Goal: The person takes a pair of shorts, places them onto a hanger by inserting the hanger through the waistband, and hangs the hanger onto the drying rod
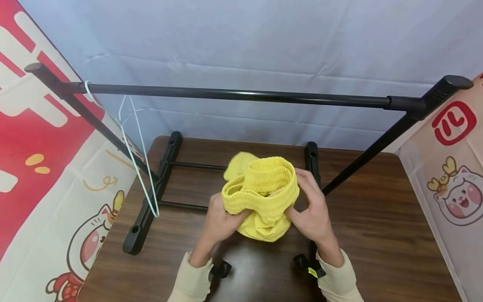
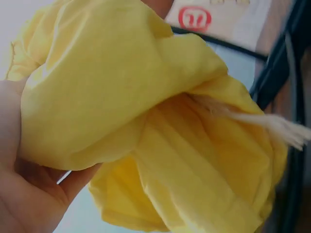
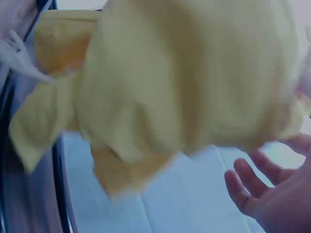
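The left hand is gripping the yellow cloth at its 8 o'clock, and the right hand is holding its 3 o'clock, above the brown desk. Between 9 and 10 o'clock from it, a white hanger is dangling.

a person's bare left hand and right hand; a plain cream left sleeve and matching right sleeve, loose and lightly creased; a small black left wrist device and black right wrist device, the right one bearing a bright yellow tag
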The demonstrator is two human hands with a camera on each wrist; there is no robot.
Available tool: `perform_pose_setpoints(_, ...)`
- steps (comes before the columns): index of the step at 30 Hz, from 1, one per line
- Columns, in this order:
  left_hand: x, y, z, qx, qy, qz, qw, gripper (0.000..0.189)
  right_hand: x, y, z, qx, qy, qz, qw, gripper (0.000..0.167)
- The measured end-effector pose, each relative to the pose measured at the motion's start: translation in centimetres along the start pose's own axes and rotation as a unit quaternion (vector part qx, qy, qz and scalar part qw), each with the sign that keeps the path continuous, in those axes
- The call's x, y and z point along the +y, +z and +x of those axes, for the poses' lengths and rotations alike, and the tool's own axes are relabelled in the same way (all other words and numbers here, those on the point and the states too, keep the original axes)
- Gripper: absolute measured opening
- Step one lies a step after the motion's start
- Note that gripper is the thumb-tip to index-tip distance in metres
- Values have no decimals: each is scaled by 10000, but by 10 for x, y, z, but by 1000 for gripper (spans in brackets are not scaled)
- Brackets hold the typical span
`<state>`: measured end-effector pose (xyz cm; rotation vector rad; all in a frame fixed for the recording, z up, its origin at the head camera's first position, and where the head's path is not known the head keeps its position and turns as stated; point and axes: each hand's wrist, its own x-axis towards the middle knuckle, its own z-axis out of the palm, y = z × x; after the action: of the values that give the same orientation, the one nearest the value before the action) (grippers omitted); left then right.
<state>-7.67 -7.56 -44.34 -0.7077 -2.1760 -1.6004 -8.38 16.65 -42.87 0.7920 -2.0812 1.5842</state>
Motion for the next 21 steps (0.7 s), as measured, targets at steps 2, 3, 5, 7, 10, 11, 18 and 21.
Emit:
perform_pose_setpoints(2, -1, -8, 6, 180, 301, 258, 9990, 44, 0, -4, 1, 43, -2, 97, 9999, 61)
perform_pose_setpoints(3, -1, -12, 9, 257, 403, 291, 9984, 49, 0, -7, 1, 63, 16, 154, 9999, 62)
perform_pose_setpoints(5, 0, -21, 15, 380, 504, 257, 9977, 52, 0, -11, 2, 86, -4, 335, 9994, 62)
perform_pose_setpoints(7, 2, -29, 21, 497, 560, 172, 9970, 48, 0, -16, 4, 93, -88, 512, 9986, 63)
perform_pose_setpoints(10, 6, -39, 28, 682, 724, 171, 9949, 35, 0, -21, 7, 36, -281, 830, 9961, 69)
perform_pose_setpoints(11, 8, -42, 30, 726, 770, 181, 9942, 31, 0, -22, 8, 9, -344, 892, 9954, 73)
perform_pose_setpoints(18, 14, -50, 33, 569, 552, -443, 9959, 31, -2, -21, 15, -479, -284, 1123, 9921, 108)
perform_pose_setpoints(21, 11, -49, 29, 298, 298, -884, 9952, 34, -5, -15, 17, -837, -274, 1106, 9900, 123)
